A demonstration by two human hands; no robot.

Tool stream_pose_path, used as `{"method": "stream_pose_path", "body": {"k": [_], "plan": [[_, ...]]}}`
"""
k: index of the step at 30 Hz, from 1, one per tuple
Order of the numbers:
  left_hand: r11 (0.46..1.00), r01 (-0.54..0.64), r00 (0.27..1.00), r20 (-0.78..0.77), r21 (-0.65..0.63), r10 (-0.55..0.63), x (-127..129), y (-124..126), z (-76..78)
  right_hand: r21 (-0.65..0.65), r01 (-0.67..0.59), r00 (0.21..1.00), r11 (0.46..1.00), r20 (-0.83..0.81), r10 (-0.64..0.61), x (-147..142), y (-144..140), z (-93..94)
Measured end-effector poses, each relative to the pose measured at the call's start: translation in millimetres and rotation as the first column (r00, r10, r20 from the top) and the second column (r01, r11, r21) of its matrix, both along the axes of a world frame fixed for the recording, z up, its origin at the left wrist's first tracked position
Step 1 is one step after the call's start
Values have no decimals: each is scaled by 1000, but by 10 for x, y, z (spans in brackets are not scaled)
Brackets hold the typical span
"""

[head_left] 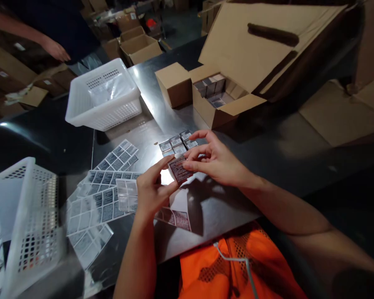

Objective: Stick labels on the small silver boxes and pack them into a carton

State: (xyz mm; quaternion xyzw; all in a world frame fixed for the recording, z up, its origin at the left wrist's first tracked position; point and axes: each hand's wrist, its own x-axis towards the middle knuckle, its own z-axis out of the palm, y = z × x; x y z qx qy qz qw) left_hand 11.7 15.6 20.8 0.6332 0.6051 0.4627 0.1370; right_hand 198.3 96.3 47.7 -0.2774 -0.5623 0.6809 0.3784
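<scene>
**Both hands pinch a small labelled box over the steel table**

Left hand comes up from the bottom edge, forearm near vertical, wrist bent a little; thumb and index stretch right and pinch the lower left side of the small box. Other fingers curled loosely. Right hand enters from the lower right, forearm slanting across the table; thumb and index close on the box's right edge, middle finger arched above it, remaining fingers fanned. So both hands grip the same box, held just above the table, tilted, broad face up toward the camera.

Box: small, flat, rectangular, dark reddish label with fine print, too small to read. Bright glare on the metal right under it.

Just behind it, a cluster of similar small boxes stands on the table, tops grey-white. Left of the hands, label sheets lie spread and overlapping. Farther back, an open cardboard carton holds more boxes; a white plastic basket sits left of it. Another person's hand shows top left, well apart.
</scene>
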Motion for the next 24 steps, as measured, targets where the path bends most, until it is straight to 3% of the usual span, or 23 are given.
{"method": "stream_pose_path", "body": {"k": [8, 19, 21, 24], "plan": [[998, -35, 999, -32, -53, 33, -15, -10, -19, 1, 11, 1000, 1000, 29, -11, 9, -4, -4], [997, -69, 990, -121, 22, 71, -25, -43, -16, 207, 129, 972, 970, 167, -165, -4, 19, -2], [998, -59, 992, -109, 5, 59, -76, -77, -28, 149, 54, 980, 987, 183, -81, 36, 72, 9], [997, 29, 998, -50, -68, -32, -164, -83, -52, -47, -246, 959, 968, 130, 250, 104, 162, 36]]}}
